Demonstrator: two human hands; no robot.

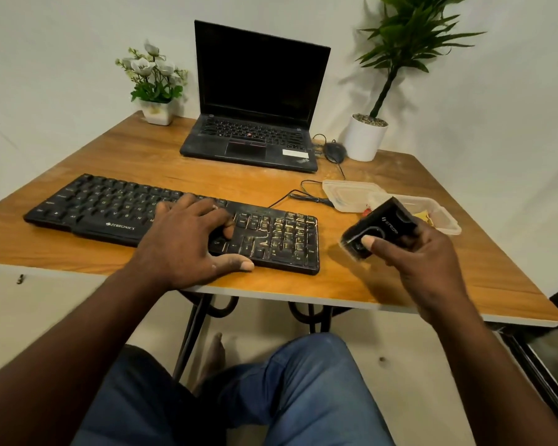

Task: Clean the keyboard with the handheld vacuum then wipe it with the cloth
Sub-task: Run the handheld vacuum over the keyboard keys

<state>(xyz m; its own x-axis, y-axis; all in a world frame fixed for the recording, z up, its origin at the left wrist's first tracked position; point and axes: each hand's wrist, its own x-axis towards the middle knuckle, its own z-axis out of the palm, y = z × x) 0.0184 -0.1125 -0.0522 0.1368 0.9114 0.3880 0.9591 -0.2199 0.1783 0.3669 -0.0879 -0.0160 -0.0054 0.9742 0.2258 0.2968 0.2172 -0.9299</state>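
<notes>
We see the left hand (190, 239) lying released on the black Zebronics keyboard (110, 207), fingers spread over the keys and thumb along its near edge; the keyboard sits on the wooden table (400, 284), its right-hand keys streaked with pale dust. The right hand (422, 262) grasps the black handheld vacuum (380, 226) just right of the keyboard, thumb on top. Behind it, a clear plastic container (348, 194) holds something yellow, possibly the cloth.
</notes>
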